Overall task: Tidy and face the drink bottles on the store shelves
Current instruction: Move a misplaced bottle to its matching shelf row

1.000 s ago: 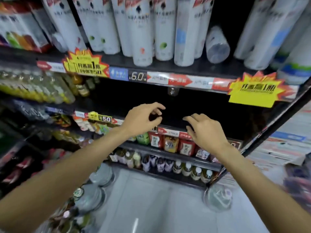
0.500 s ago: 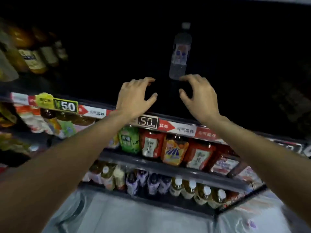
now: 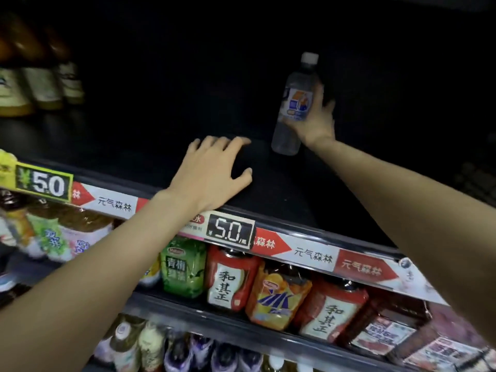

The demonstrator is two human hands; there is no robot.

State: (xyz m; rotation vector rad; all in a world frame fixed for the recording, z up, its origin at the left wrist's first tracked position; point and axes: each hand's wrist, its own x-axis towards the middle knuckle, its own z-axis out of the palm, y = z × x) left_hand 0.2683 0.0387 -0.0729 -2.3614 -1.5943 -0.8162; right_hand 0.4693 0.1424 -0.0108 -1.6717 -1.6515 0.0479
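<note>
Since 0.5 s ago: your right hand [image 3: 315, 122] now grips the clear water bottle [image 3: 294, 106] at 1 o'clock | left hand [image 3: 212, 173] spread flat on the dark shelf [image 3: 281, 194] | pull forward to face next.

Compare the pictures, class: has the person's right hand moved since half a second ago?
Yes. The right hand has reached deeper into the dark shelf, away from the price strip, and grips the clear bottle.

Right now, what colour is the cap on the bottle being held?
White, on the clear bottle gripped by the right hand; head view.
</note>
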